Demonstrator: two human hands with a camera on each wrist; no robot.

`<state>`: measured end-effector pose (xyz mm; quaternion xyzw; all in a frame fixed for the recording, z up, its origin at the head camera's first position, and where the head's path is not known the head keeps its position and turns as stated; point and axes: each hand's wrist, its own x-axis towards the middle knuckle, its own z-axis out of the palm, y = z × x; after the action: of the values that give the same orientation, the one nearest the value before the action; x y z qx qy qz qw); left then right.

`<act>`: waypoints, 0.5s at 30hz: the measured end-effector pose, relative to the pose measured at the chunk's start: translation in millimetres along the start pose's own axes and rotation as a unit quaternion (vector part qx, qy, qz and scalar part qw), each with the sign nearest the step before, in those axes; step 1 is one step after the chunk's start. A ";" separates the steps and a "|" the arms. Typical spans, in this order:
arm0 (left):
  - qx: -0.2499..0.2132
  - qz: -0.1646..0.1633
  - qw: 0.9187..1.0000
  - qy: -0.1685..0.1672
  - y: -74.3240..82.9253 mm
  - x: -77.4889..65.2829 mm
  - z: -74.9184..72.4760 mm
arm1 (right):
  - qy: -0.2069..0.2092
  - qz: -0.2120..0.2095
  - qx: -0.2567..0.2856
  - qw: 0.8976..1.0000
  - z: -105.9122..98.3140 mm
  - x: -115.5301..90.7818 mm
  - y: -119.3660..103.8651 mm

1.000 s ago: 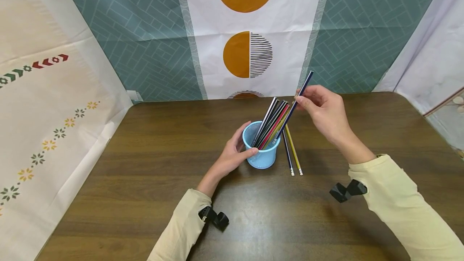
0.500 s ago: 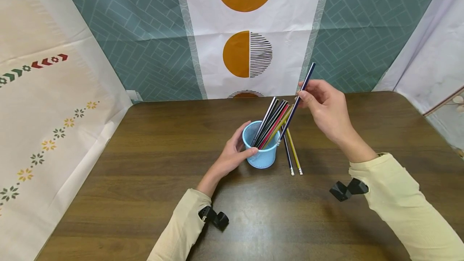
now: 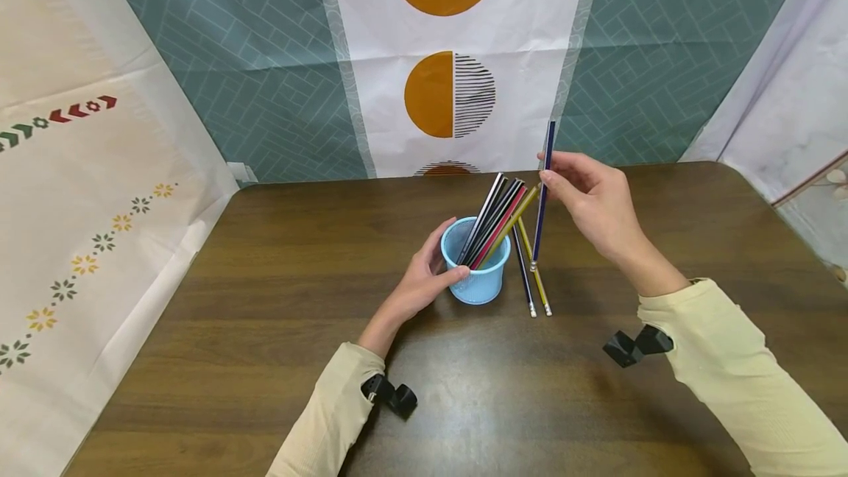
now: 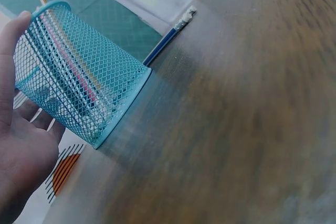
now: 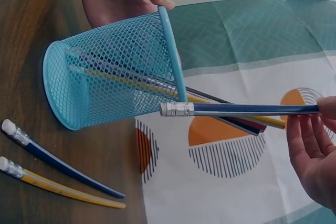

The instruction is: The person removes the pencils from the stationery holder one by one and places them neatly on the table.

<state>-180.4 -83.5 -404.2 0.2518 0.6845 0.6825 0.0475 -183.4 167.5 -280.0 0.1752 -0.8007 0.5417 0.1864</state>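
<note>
A light blue mesh pencil cup stands on the table, with several pencils leaning to the right inside it. My left hand grips the cup from its left side, thumb at the front of the rim. To the right of the cup, my right hand pinches a dark blue pencil near its upper end, its white eraser end hanging down outside the cup. Below that eraser, a blue pencil and a yellow pencil lie side by side on the table, erasers toward me.
The brown wooden table reaches back to a hanging teal and white cloth with orange circles. Pale patterned cloth hangs on the left, white cloth on the right. A small black device sits on each sleeve's wrist.
My right hand has drawn the dark blue pencil out of the cup and moved it right, turning it nearly upright. My left hand keeps its grip on the cup.
</note>
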 end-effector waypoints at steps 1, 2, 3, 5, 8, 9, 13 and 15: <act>0.001 0.001 1.000 0.000 0.1 0.0 -0.1 | 0.000 0.003 -0.001 1.000 0.0 -0.2 0.9; 0.001 0.002 1.000 0.000 0.3 0.0 -0.1 | 0.001 0.006 -0.003 1.000 0.0 -0.4 1.9; 0.001 0.003 1.000 -0.001 0.5 0.1 -0.1 | 0.001 0.009 -0.006 1.000 0.0 -0.6 3.3; 0.003 0.003 1.000 -0.001 0.9 0.3 -0.1 | 0.001 0.014 -0.012 1.000 -0.1 -1.1 5.7; 0.005 -0.001 1.000 0.000 2.2 0.0 0.3 | -0.002 0.026 -0.020 0.999 -0.4 -3.0 9.4; 0.006 -0.003 1.000 0.001 2.5 0.0 0.4 | -0.004 0.030 -0.018 0.999 -0.3 -3.6 10.7; 0.004 -0.004 1.000 0.002 3.3 0.1 1.0 | -0.013 0.039 -0.020 0.999 -0.7 -5.9 17.0; 0.001 -0.004 1.000 0.002 3.2 0.0 0.9 | -0.015 0.043 -0.024 0.999 -0.9 -6.8 20.4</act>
<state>-179.2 -82.9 -401.2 0.2481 0.6860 0.6823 0.0487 -187.2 176.0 -299.4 0.1447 -0.8228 0.5273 0.1548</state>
